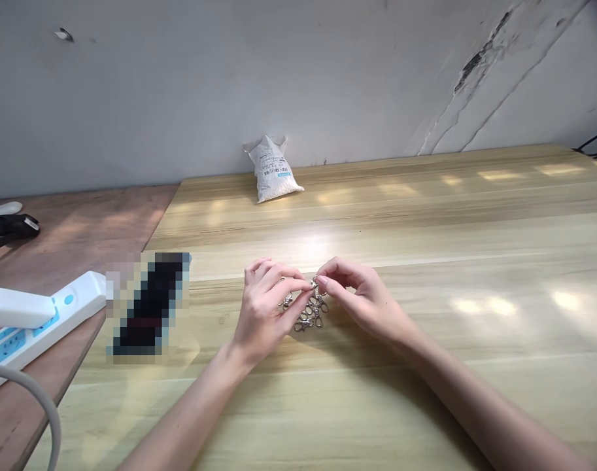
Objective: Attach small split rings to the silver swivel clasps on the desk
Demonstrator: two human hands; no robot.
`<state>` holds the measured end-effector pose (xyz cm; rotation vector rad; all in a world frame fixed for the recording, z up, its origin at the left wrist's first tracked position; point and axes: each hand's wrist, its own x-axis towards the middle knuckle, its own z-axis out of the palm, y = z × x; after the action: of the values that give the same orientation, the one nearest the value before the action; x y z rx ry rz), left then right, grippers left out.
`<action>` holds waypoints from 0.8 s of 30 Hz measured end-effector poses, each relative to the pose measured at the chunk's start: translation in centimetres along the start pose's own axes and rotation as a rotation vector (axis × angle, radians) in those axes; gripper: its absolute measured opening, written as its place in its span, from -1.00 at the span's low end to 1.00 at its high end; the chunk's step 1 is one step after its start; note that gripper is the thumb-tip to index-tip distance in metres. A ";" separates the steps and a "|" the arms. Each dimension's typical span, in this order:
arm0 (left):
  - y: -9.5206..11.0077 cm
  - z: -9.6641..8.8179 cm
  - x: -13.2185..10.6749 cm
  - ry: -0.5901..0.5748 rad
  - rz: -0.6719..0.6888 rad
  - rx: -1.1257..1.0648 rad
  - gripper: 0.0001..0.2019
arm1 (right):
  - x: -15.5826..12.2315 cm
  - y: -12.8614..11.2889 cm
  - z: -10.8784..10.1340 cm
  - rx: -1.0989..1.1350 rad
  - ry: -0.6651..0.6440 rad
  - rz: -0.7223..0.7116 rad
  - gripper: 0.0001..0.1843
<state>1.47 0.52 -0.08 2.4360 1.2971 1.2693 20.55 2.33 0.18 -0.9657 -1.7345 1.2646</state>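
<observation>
Pinching a metal piece (314,282) between left hand (267,304) and right hand (369,297) fingertips, over metal clasps (305,324); apparently adjusting; next needing a steady pinch.

Left hand (269,306) and right hand (369,297) pinch a metal piece (314,282) mid-frame; a packet (274,171) sits upper center, a power strip (60,319) lower left.

Cracked wall (357,78), sunlit table (455,229)

Clasps (304,323) are silver — the tabletop (401,242), streaked yellow-brown.
</observation>
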 end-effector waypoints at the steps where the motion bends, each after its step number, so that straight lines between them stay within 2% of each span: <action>1: 0.0 0.0 0.0 -0.003 -0.004 -0.011 -0.94 | 0.0 0.1 0.0 0.021 0.004 0.012 -0.77; 8: -0.6 -0.1 0.0 -0.024 -0.055 -0.041 -0.94 | 0.3 0.7 -0.1 0.186 -0.082 0.083 -0.75; 12: -0.8 0.0 -0.1 -0.050 -0.086 -0.043 -0.91 | 0.2 0.7 0.0 0.148 -0.145 0.105 -0.71; 16: -0.8 0.1 -0.1 -0.054 -0.187 -0.046 -0.98 | 0.1 0.6 0.2 -0.021 -0.062 -0.004 -0.77; 18: -0.7 0.1 -0.1 -0.058 -0.246 -0.060 -0.95 | 0.1 0.7 0.3 -0.081 -0.020 -0.044 -0.80; 24: -0.5 0.2 -0.2 -0.104 -0.317 -0.209 -0.91 | 0.1 0.9 0.8 -0.103 0.058 -0.079 -0.83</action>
<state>1.28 0.75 -0.50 2.0289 1.3772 1.1165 19.87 2.28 -0.82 -0.9724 -1.7893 1.0962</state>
